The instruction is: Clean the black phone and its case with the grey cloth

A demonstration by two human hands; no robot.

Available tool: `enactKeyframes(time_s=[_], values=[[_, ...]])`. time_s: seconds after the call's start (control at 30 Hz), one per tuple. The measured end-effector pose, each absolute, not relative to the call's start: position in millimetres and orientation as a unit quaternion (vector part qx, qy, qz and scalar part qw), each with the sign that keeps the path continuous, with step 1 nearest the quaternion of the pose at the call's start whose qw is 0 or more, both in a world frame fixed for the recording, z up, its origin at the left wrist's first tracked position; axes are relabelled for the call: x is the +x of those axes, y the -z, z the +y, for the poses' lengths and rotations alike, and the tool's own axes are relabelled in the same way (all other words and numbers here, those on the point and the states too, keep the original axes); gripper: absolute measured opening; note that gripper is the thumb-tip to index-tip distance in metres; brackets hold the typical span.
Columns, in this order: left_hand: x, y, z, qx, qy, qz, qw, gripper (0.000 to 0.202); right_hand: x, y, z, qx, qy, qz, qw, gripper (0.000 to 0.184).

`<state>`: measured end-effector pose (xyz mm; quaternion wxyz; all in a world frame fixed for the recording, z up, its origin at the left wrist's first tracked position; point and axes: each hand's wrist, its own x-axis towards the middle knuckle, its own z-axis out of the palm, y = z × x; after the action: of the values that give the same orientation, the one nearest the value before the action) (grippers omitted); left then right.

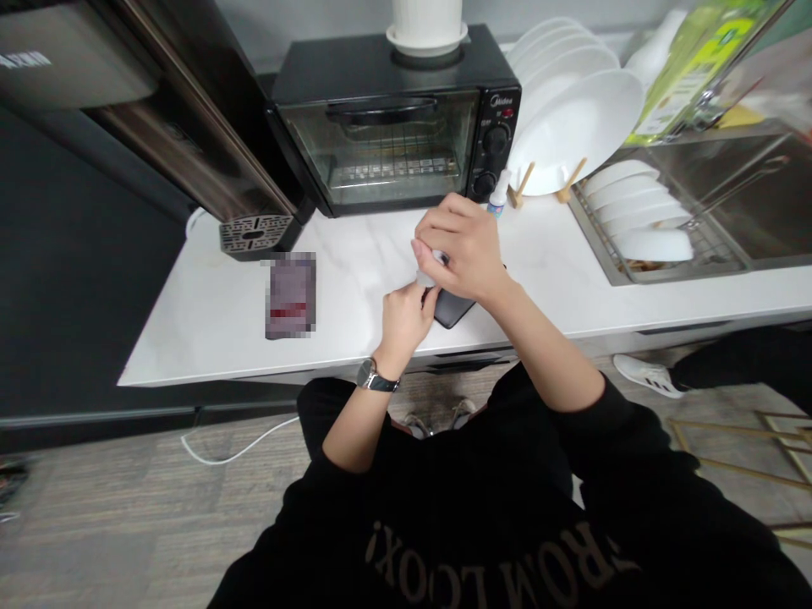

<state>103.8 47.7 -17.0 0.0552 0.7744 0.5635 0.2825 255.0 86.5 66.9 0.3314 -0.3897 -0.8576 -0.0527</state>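
Observation:
My right hand (460, 249) and my left hand (403, 321) meet over a white marble counter (203, 330). Between their fingers is a small white item (426, 277), partly hidden, so I cannot tell exactly what it is. A flat black device (455, 310) lies under my right palm, mostly covered. My left wrist wears a dark watch (378, 376). A small spray bottle (499, 194) stands just beyond my right hand. A pixelated rectangular object (290, 296) lies on the counter to the left.
A black Midea toaster oven (393, 127) stands behind my hands, with a white pot (426, 21) on top. White plates fill a wooden stand (571, 127) and a wire rack (653, 220) in a steel sink. Another person's white sneaker (647, 376) shows on the floor.

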Motion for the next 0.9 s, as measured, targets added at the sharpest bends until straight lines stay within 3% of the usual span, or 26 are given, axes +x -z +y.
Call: enactKeyframes(time_s=[0.13, 0.27, 0.53, 0.63, 0.73, 0.8, 0.9], values=[[103, 18, 49, 0.776, -0.269, 0.567, 0.065, 0.032, 254, -35, 91, -0.386, 0.11, -0.822, 0.404, 0.06], [104, 15, 48, 0.783, -0.278, 0.553, 0.066, 0.027, 241, -43, 82, -0.486, 0.085, -0.752, 0.438, 0.075], [103, 17, 50, 0.773, -0.29, 0.558, 0.082, 0.021, 225, -97, 68, -0.581, 0.05, -0.747, 0.319, 0.054], [103, 18, 49, 0.775, -0.297, 0.552, 0.081, 0.021, 233, -78, 75, -0.51, 0.069, -0.793, 0.326, 0.055], [104, 17, 48, 0.786, -0.286, 0.545, 0.064, 0.024, 245, -43, 83, -0.457, 0.117, -0.788, 0.396, 0.065], [104, 16, 47, 0.792, -0.28, 0.539, 0.059, 0.025, 251, -27, 85, -0.459, 0.128, -0.766, 0.432, 0.071], [105, 14, 47, 0.797, -0.289, 0.527, 0.063, 0.023, 251, -29, 83, -0.502, 0.087, -0.75, 0.421, 0.067]])
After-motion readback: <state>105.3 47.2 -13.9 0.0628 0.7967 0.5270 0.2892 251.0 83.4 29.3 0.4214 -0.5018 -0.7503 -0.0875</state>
